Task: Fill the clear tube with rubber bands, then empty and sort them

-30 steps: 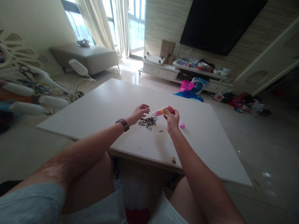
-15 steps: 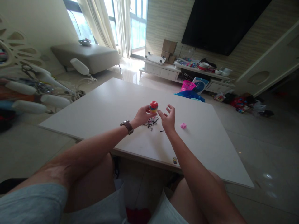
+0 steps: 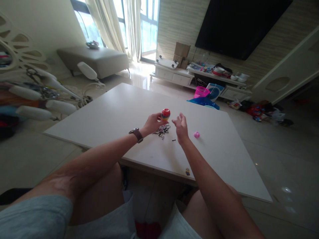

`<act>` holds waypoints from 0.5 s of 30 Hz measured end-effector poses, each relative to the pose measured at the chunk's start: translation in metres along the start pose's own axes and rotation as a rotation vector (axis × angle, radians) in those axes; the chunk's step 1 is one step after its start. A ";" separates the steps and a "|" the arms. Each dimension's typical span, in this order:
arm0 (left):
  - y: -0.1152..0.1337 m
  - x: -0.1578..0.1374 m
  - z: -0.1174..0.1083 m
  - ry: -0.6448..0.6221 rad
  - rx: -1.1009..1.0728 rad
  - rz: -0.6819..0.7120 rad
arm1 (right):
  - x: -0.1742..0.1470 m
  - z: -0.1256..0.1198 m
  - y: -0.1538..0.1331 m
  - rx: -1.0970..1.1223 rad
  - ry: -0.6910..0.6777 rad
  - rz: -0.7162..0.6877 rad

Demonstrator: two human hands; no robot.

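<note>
On the table [image 3: 104,116], a pile of clips [image 3: 163,133] lies near the bottle [image 3: 165,115] in the left hand [image 3: 152,124]. Right of the right hand [image 3: 181,127] is a loose piece [image 3: 196,135]. A basket [image 3: 200,92] stands behind the table.

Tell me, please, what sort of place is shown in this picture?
Most likely a home living room: a large black screen, probably a television, is on the wall, a low white cabinet stands along that wall, and a padded bench is near the curtains.
</note>
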State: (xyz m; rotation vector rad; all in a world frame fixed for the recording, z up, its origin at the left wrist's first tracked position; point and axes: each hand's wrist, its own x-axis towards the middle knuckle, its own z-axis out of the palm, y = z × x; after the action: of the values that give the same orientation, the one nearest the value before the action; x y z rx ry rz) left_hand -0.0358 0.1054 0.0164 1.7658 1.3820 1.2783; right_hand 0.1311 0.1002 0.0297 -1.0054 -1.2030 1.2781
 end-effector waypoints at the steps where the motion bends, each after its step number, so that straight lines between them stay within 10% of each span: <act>1: 0.001 0.000 0.000 -0.001 0.026 0.007 | 0.001 -0.001 -0.001 0.000 -0.001 -0.010; 5: 0.007 -0.001 0.001 -0.017 0.112 0.057 | 0.002 -0.002 0.001 0.009 -0.203 -0.011; 15: 0.003 -0.008 0.006 -0.142 -0.004 0.057 | -0.003 -0.005 -0.001 -0.437 0.123 -0.257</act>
State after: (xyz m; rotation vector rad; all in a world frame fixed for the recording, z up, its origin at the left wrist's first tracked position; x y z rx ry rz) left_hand -0.0290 0.0982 0.0136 1.8669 1.2576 1.1590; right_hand 0.1361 0.0976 0.0296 -1.1748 -1.4956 0.7562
